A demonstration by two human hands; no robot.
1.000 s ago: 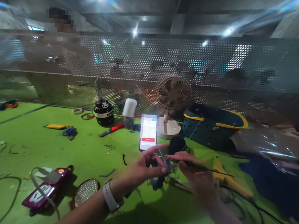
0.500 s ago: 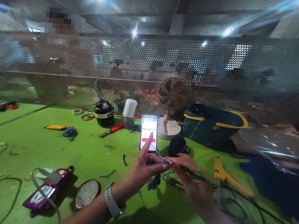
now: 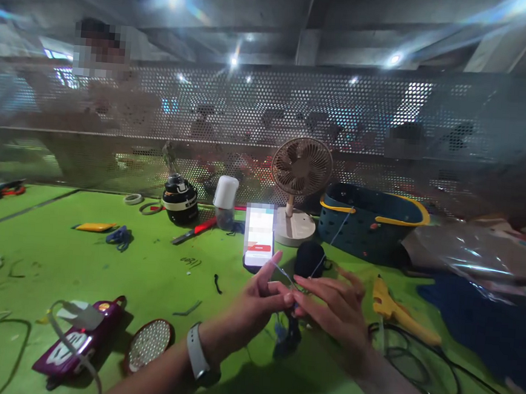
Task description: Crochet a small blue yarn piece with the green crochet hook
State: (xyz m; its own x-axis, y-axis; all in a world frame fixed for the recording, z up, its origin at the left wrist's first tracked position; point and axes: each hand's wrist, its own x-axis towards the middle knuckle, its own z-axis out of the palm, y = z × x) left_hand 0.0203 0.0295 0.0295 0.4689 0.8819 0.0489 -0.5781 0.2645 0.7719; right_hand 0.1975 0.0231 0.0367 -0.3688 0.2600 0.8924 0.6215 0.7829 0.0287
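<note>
My left hand (image 3: 262, 297), with a watch on its wrist, pinches a small blue crochet piece whose dark lower part (image 3: 287, 338) hangs below the fingers. Its index finger is raised, with a strand of blue yarn (image 3: 284, 273) running from it to the fingertips. Meeting those fingertips is my right hand (image 3: 338, 309), its back turned up and its fingers closed together. The green-handled crochet hook seen earlier in it is now mostly hidden behind the fingers. Just behind the hands lie a dark round object (image 3: 309, 259) and a lit phone (image 3: 260, 236).
A fan (image 3: 302, 166) and a blue basket (image 3: 369, 230) with yellow handles stand at the back. On the right are a yellow glue gun (image 3: 402, 314) with its cable and dark cloth (image 3: 484, 330). A purple power bank (image 3: 78, 340) and a round dotted object (image 3: 149, 344) lie left.
My right hand has rolled over, back upward, and the hook's green handle has gone from sight. The crochet piece hangs slightly lower and further right. My left index finger has come down off the phone's screen.
</note>
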